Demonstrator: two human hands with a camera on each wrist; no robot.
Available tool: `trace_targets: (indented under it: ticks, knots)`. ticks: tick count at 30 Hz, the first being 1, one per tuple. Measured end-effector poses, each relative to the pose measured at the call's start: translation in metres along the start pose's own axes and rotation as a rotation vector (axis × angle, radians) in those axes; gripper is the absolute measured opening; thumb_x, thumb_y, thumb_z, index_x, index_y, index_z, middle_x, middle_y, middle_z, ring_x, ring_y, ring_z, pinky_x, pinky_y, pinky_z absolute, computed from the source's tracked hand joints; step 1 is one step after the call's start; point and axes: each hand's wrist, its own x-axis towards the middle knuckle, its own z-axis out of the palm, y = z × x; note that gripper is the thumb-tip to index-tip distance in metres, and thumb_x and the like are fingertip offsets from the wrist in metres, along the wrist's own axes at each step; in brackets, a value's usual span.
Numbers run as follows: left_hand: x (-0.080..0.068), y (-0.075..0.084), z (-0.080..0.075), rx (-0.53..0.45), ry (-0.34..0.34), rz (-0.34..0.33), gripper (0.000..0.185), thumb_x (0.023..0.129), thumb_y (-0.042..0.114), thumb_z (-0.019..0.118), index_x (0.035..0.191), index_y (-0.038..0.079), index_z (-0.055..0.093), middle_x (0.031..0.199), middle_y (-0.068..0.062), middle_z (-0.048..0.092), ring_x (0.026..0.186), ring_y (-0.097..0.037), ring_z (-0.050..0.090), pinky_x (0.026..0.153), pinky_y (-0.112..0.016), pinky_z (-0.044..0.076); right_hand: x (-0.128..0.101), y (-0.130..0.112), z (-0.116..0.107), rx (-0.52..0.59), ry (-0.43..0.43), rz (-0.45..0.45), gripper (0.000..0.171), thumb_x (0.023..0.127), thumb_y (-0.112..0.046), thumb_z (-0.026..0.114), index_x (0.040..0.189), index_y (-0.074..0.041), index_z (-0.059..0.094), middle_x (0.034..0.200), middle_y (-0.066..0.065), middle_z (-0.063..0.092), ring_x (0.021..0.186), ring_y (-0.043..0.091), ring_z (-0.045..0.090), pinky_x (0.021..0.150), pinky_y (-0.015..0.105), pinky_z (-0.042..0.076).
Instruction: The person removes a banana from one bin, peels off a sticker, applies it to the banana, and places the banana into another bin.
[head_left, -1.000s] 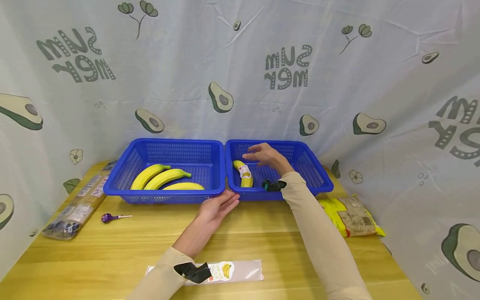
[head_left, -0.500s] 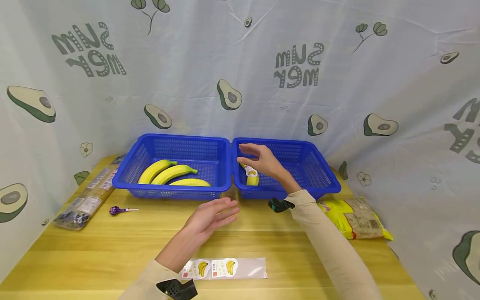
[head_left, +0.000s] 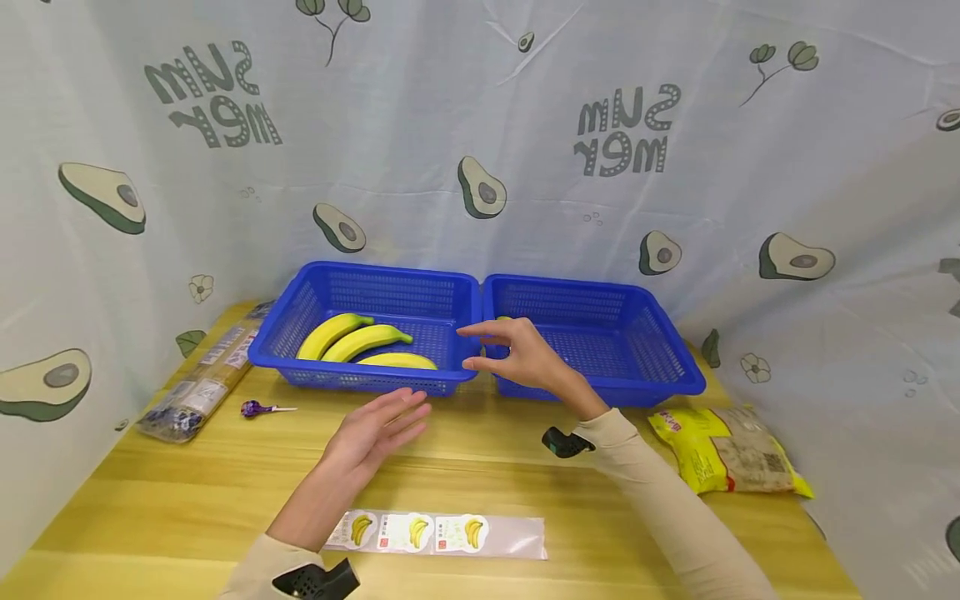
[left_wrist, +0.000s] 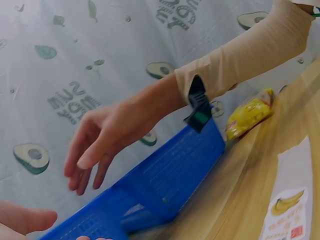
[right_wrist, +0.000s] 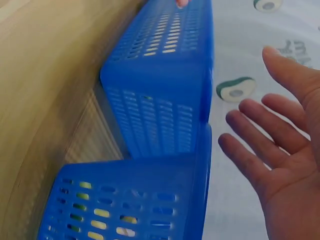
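My right hand (head_left: 521,354) hovers over the near left corner of the right blue basket (head_left: 600,389), thumb and fingers spread apart with nothing between them. It hides most of a labelled banana in that basket; only a yellow tip (head_left: 504,318) shows. My left hand (head_left: 375,437) hangs over the table in front of the left blue basket (head_left: 367,377), fingers extended and holding nothing. Three bananas (head_left: 367,340) lie in the left basket. Below the left hand lies a clear strip of banana stickers (head_left: 461,535), its left end behind the forearm.
The two baskets stand side by side against a printed curtain (head_left: 420,108). A purple lollipop (head_left: 257,408) and a long plastic-wrapped package (head_left: 206,383) lie at the left. To the right is a yellow bag (head_left: 727,450) on the wooden table (head_left: 600,517).
My right hand has drawn left and nearer, away from the inside of the right basket. My left hand has backed off from the baskets toward the left. The head view has turned left.
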Motion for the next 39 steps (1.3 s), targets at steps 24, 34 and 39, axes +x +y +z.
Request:
trace_targets:
  ticks: [24,34,39]
  knots:
    - [-0.006,0.075,-0.106,-0.328,0.112,-0.07,0.055,0.111,0.007,0.056,0.162,0.013,0.035,0.137,-0.015,0.068,0.112,-0.022,0.075,0.124,-0.039,0.04,-0.001,-0.013,0.024,-0.126,-0.095,-0.131,0.032,0.088,-0.002,0.088,0.119,0.002,0.08,0.116,0.016,0.08,0.108,0.031,0.078,0.082,0.041,0.066]
    - [-0.001,0.106,-0.132,-0.525,0.229,-0.078,0.079,0.107,0.002,0.061,0.169,0.03,0.021,0.1,-0.013,0.07,0.099,-0.029,0.077,0.121,-0.034,0.041,0.004,-0.014,0.026,-0.129,-0.115,-0.158,0.03,0.089,0.001,0.086,0.118,0.003,0.08,0.116,0.015,0.08,0.11,0.03,0.077,0.09,0.043,0.066]
    - [0.002,0.117,-0.137,-0.513,0.299,-0.054,0.058,0.105,0.003,0.066,0.153,0.026,0.044,0.098,-0.011,0.072,0.088,-0.027,0.076,0.116,-0.036,0.047,0.007,-0.014,0.026,-0.123,-0.132,-0.15,0.03,0.09,-0.001,0.086,0.119,0.003,0.08,0.118,0.015,0.08,0.111,0.029,0.077,0.093,0.043,0.065]
